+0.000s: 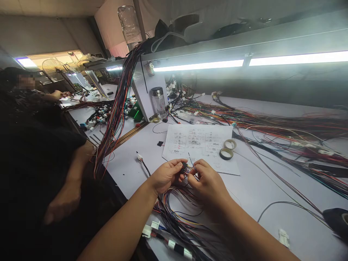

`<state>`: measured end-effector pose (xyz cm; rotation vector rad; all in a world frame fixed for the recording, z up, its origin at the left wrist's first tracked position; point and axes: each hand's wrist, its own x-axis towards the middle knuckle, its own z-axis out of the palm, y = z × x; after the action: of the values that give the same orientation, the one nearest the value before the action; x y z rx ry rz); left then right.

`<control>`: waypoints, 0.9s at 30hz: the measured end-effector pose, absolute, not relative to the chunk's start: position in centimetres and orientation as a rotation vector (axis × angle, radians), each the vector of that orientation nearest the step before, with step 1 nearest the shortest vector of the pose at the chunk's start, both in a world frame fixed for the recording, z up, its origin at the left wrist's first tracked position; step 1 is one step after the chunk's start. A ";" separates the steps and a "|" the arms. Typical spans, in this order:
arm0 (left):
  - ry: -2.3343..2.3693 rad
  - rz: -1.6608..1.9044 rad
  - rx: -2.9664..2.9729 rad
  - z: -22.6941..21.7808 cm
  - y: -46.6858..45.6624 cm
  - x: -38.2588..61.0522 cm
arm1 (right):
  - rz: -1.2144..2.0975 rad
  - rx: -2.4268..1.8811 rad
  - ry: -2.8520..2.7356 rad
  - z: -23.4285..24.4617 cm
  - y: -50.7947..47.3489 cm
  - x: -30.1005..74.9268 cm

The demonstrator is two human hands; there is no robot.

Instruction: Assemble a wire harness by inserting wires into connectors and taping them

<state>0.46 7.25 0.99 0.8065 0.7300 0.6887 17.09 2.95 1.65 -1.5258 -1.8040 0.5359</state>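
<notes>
My left hand (169, 174) is closed around a black multi-pin connector (184, 167), thumb on top. Thin wires run from the connector toward my right hand (204, 178), whose fingers are pinched on a wire (191, 159) close to the connector's side. The wire's end sticks up above the fingers. Below both hands a bundle of many-coloured wires (174, 203) hangs onto the white table. Beyond them lies a paper wiring diagram (174, 139), with two tape rolls (226, 153) on its right edge.
Long wire bundles (272, 123) stretch along the table's back and right. Another bundle (119, 98) drapes from the shelf at left. A glass bottle (158, 103) stands by the divider. White connectors (179, 249) lie at the front. A co-worker's arm (67, 188) is close on the left.
</notes>
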 end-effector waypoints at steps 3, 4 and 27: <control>0.741 0.699 0.809 1.0 7.1 0.6 | 0.525 -1.539 -1.816 1.5 3.0 17.1; 0.741 0.701 0.809 1.0 7.1 0.6 | 0.529 -1.549 -1.818 1.5 3.0 17.2; 0.794 0.686 0.906 1.2 7.0 0.8 | 0.498 -1.419 -1.793 0.8 3.1 17.5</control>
<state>0.76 7.04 1.24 0.9064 0.7942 0.6856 17.48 3.08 0.80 -1.4188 -1.7935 0.4976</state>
